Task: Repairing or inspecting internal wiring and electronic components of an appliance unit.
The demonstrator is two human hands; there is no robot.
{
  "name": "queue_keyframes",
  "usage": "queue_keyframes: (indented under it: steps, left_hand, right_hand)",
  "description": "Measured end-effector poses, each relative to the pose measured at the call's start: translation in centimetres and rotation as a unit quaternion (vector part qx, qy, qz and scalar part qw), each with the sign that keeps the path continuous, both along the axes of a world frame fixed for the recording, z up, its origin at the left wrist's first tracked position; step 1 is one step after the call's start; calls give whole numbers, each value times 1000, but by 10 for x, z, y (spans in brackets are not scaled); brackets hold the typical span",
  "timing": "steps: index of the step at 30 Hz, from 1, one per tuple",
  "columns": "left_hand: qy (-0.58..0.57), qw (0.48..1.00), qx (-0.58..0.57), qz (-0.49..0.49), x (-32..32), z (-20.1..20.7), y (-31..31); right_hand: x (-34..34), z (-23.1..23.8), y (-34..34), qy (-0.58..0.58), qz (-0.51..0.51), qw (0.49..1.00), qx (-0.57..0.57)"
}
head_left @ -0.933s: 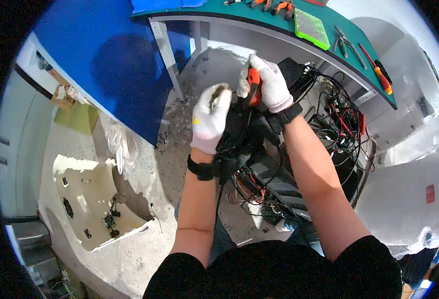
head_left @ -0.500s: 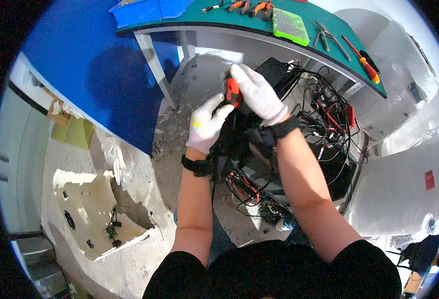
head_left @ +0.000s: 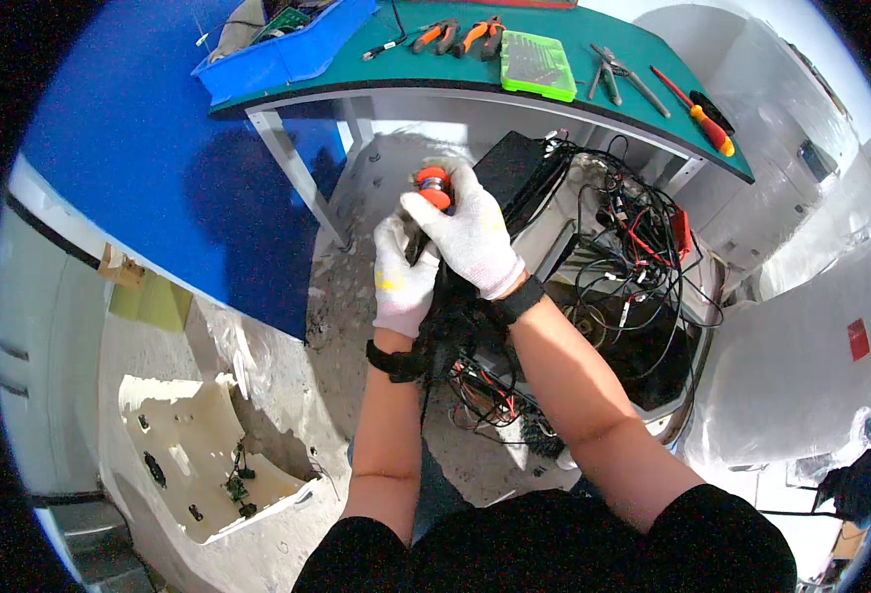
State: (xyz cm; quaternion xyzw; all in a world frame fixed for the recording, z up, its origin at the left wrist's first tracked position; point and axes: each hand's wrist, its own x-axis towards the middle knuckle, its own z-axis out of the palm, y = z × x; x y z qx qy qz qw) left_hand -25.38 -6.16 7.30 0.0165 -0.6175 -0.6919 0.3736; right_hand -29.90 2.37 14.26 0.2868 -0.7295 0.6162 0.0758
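Both hands wear white work gloves and meet in front of me, above a dark mass of black parts and cables. My right hand is closed around a red tool handle with a silver band; its red rounded parts show past the fingers, and the rest is covered. Just below and to its left, my left hand has its fingers curled around a black piece that I cannot make out. The two hands almost touch.
A green-topped workbench bears a blue bin, orange-handled pliers, a green clear-lidded case and a red-yellow screwdriver. Tangled cables lie at the right. A cream plastic shell rests on the floor at left.
My right hand has moved left and down, turning the red handle so its silver band shows. My left hand has drawn slightly lower. The whole view has shifted a little.
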Motion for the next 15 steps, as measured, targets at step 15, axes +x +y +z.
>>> queue_keyframes:
  steps: [15]
  left_hand:
    - [19,963,250,-101,-38,-36,-26]
  right_hand:
    - [-2,8,-21,16,45,999,-18]
